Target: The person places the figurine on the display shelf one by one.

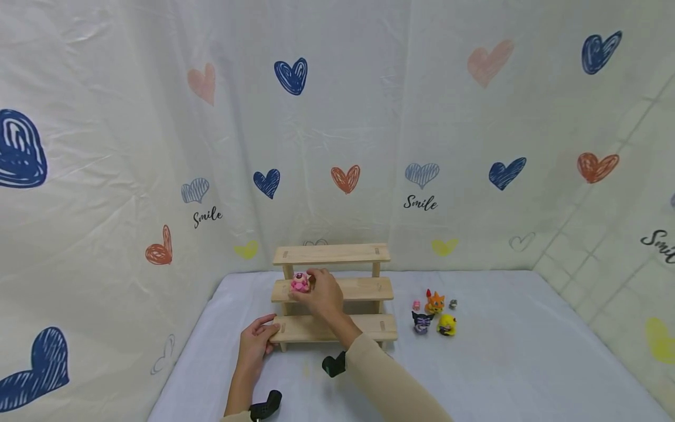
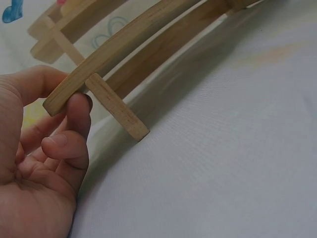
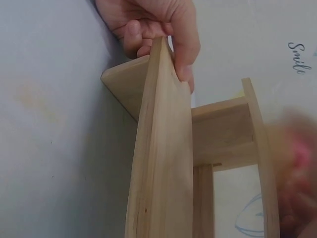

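Observation:
A three-step wooden display stand [image 1: 334, 327] stands on the white-covered table. At the left end of its lowest step, my left hand [image 1: 255, 343] grips the board, thumb on top and fingertips underneath; the left wrist view shows this hand [image 2: 49, 148] close up on the board end [image 2: 67, 96]. My right hand [image 1: 323, 293] pinches a small pink figurine [image 1: 300, 282] over the left part of the middle step. In the right wrist view the pink figurine [image 3: 299, 151] is blurred beside the step, and its underside is hidden.
To the right of the stand is a group of small figurines: an orange one [image 1: 435, 303], a black-and-purple one [image 1: 422, 323], a yellow one [image 1: 446, 325], a tiny pink one [image 1: 416, 305] and a tiny grey one [image 1: 453, 304]. A heart-printed curtain [image 1: 358, 129] hangs behind the table.

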A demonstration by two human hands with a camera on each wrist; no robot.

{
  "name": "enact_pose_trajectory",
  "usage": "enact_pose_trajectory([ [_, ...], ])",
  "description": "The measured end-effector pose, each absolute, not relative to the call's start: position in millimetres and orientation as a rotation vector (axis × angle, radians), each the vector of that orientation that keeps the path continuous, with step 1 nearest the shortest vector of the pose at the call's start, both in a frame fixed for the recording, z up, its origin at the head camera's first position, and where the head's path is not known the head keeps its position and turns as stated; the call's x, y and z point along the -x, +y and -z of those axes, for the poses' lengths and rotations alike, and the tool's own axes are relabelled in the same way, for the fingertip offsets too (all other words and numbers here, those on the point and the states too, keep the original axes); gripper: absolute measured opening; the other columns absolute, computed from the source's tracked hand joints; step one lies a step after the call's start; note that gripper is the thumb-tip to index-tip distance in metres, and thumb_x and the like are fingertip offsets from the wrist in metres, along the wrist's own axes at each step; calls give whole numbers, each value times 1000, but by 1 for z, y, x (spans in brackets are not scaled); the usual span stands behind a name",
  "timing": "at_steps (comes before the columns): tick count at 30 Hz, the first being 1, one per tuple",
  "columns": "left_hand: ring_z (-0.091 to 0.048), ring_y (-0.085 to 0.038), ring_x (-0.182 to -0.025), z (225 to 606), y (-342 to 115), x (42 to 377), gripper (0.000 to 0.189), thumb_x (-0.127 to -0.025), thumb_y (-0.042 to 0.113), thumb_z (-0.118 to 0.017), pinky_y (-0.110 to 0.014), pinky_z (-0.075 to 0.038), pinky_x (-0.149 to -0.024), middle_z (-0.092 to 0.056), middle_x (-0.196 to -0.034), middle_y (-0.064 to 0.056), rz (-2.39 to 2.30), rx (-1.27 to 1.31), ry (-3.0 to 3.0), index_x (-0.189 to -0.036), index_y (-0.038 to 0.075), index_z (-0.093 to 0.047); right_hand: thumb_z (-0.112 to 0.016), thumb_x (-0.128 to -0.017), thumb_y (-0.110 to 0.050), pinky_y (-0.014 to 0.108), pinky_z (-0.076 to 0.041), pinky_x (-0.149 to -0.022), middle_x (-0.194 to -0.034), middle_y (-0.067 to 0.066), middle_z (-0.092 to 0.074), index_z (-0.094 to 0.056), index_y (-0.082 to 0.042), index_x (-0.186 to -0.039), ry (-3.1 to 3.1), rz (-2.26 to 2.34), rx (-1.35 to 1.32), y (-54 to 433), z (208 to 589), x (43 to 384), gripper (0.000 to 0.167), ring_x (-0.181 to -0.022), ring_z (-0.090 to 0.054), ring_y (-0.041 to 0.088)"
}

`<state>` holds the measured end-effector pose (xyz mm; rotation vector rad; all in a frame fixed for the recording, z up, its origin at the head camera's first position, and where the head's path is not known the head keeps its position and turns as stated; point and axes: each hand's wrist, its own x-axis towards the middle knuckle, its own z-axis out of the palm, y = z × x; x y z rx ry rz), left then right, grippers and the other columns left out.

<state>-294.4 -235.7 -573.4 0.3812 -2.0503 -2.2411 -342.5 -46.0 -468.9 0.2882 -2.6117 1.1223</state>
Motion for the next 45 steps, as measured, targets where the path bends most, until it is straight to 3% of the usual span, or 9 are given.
enact_pose_trajectory([
  [6,-51,-8,-57,574,-237,295,43,-92,13,-74,-20,-39,-49,-69,-82,2,2232,-378,-2050,-132,4,-63,-88,-80,-35,31,-53,-77,-113,12,-67,-63,-4,-131,-2464,-1446,-411,-32,471,334,65,-95,-64,25],
  [10,-50,-8,-57,576,-237,295,43,-92,13,-74,-20,-38,-48,-68,-82,2,2241,-379,-2042,-132,3,-62,-83,-85,-17,23,-51,-70,-104,14,-68,-65,-4,-123,-2315,-1619,-518,-9,478,324,44,-85,-64,23],
  [13,-50,-8,-57,577,-236,295,44,-92,13,-74,-20,-38,-48,-68,-82,2,2240,-377,-2049,-132,3,-62,-80,-87,-12,21,-51,-70,-94,8,-69,-70,-7,-115,-2263,-1632,-548,14,482,315,30,-80,-62,18],
  [20,-50,-7,-57,577,-236,296,42,-92,12,-73,-20,-37,-48,-69,-83,2,2237,-375,-2047,-132,4,-63,-79,-90,-17,21,-53,-71,-92,-1,-70,-73,-12,-109,-2258,-1608,-521,67,488,290,21,-81,-61,10],
  [32,-49,-8,-56,577,-236,296,42,-92,11,-73,-20,-37,-48,-67,-80,3,2240,-375,-2046,-132,4,-63,-77,-92,-16,24,-54,-69,-90,1,-70,-72,-13,-110,-2229,-1496,-366,146,493,275,18,-75,-61,8],
  [45,-48,-8,-56,577,-236,296,42,-92,13,-74,-21,-38,-48,-67,-82,2,2241,-396,-2048,-132,5,-63,-72,-97,-26,15,-50,-73,-101,6,-73,-70,-10,-117,-2306,-1338,-55,219,491,272,26,-84,-61,3],
])
